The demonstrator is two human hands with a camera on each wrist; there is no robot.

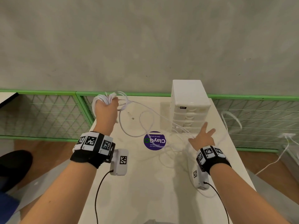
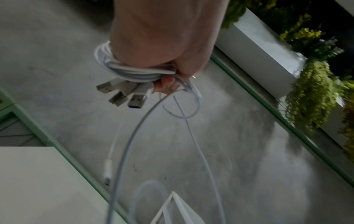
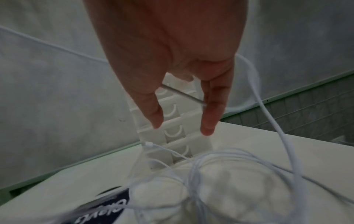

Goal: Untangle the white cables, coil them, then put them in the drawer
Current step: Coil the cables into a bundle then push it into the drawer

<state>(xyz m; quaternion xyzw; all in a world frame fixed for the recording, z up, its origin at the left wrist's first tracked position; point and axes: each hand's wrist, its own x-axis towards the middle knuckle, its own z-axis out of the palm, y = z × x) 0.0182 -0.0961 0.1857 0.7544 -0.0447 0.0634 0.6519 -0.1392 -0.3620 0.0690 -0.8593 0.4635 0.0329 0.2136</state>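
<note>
Left hand [image 1: 106,109] clenched on coiled white cables [image 2: 134,72], held raised over bench [image 1: 145,183] far-left corner. Right hand [image 1: 202,138] released, fingers spread, nearer loose tangle [image 1: 171,152]. Drawer unit [image 1: 189,107] sited just beyond right hand; drawers seen closed.

A round purple sticker [image 1: 154,140] on the white worktop [image 1: 145,183] reads "ClayGo" in white letters, upside down from the head view, with smaller lines beneath that seem to say "Clean as you go" and are otherwise too blurred to read. A small dark label [image 1: 182,107] at the top front edge of the white drawer unit [image 1: 188,101] shows letters ending in "abox"; its first part cannot be made out
</note>
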